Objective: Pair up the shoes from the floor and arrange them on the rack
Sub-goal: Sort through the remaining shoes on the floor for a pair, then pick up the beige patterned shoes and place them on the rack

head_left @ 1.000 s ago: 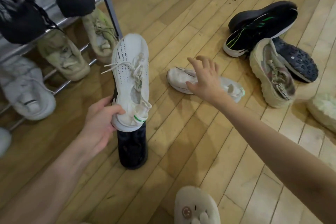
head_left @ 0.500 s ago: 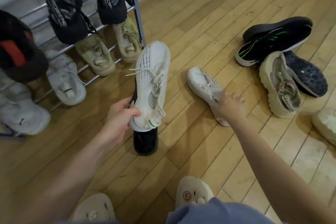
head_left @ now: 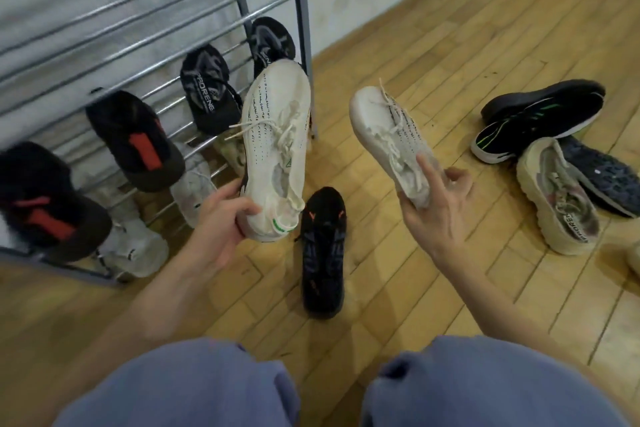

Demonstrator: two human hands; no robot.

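My left hand (head_left: 221, 218) grips the heel of a white knit sneaker (head_left: 277, 135), toe pointing away, held in front of the metal shoe rack (head_left: 138, 10). My right hand (head_left: 436, 204) holds the matching white sneaker (head_left: 388, 128) by its heel, lifted off the floor, toe up and to the left. A black sneaker with orange marks (head_left: 323, 250) lies on the floor between my hands. Several dark and pale shoes sit on the rack's lower bars.
At the right on the wooden floor lie a black sneaker with green stripes (head_left: 540, 118), a cream sneaker (head_left: 557, 198) and a dark sole-up shoe (head_left: 602, 173). The rack's upright post (head_left: 303, 31) stands beside the left sneaker. My knees in blue fabric (head_left: 194, 388) fill the bottom.
My right hand took hold of the second white sneaker and lifted it off the floor. The view swung left toward the rack, and my left hand kept its sneaker.
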